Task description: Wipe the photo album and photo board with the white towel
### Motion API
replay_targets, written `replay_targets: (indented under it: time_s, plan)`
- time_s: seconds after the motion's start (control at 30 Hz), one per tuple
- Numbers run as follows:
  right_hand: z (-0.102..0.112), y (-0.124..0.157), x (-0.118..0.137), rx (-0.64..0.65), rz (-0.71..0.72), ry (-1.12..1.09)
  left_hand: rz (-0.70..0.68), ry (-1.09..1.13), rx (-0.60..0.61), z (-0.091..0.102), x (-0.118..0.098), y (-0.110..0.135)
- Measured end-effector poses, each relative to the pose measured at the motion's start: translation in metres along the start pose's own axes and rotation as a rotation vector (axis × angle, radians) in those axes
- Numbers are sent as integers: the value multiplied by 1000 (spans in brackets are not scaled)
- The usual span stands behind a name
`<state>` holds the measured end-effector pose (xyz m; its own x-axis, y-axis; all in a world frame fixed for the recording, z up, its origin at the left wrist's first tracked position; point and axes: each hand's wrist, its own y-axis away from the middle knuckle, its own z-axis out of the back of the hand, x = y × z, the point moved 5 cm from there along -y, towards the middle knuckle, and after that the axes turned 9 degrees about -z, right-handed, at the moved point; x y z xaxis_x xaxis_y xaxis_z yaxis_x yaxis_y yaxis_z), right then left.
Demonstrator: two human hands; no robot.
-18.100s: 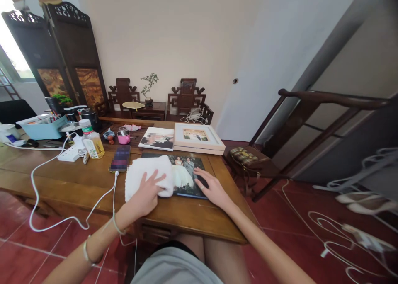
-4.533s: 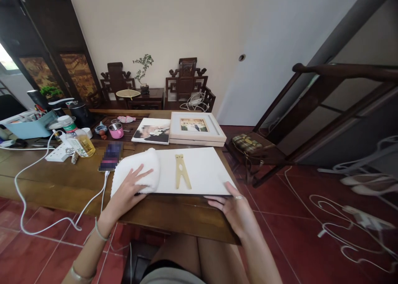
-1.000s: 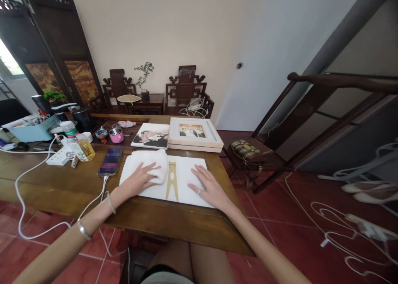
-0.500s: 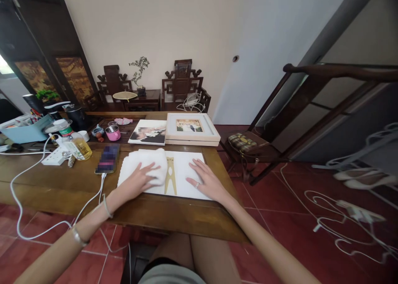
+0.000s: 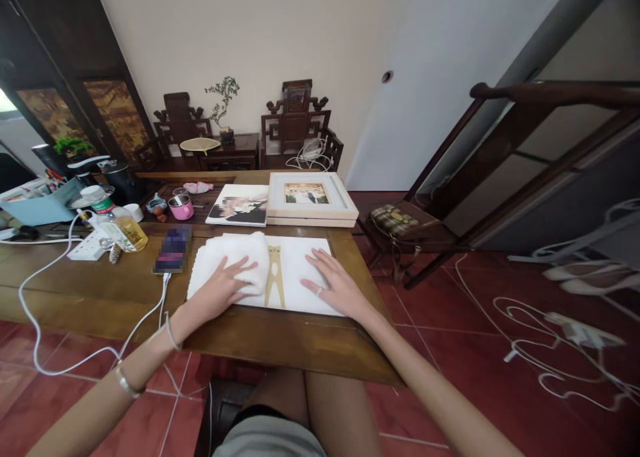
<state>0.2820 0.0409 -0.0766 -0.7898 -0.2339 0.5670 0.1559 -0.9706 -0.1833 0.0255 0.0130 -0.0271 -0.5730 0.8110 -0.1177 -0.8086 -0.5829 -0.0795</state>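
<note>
A white picture board (image 5: 300, 263) lies face down near the front edge of the wooden table (image 5: 100, 283), its tan stand piece (image 5: 275, 277) facing up. A folded white towel (image 5: 230, 257) covers the board's left part. My left hand (image 5: 223, 287) rests flat on the towel with fingers spread. My right hand (image 5: 337, 287), wearing a ring, lies flat and open on the board's right part.
Behind the board sit a white framed photo (image 5: 310, 200) and a flat photo print (image 5: 239, 205). A phone (image 5: 173, 250) on a white cable, a bottle (image 5: 116, 225), a pink cup (image 5: 181, 207) and a power strip (image 5: 89, 247) crowd the left. A wooden chair (image 5: 415, 237) stands right.
The photo board has been turned face down since the earliest frame and slid back onto the table. Over the last second both hands stay flat on it, barely shifting.
</note>
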Motion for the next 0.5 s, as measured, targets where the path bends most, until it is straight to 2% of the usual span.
replay_targets:
  time_s: [0.13,0.23,0.33,0.5]
  plan:
    - [0,0,0,-13,8,-20,-68,15,36,4,-33,20]
    - [2,0,2,-4,2,-12,-80,27,59,7,-38,24]
    - [3,0,5,12,-7,11,-71,30,67,9,-24,16]
    - [3,1,5,21,5,41,7,54,44,7,19,-14]
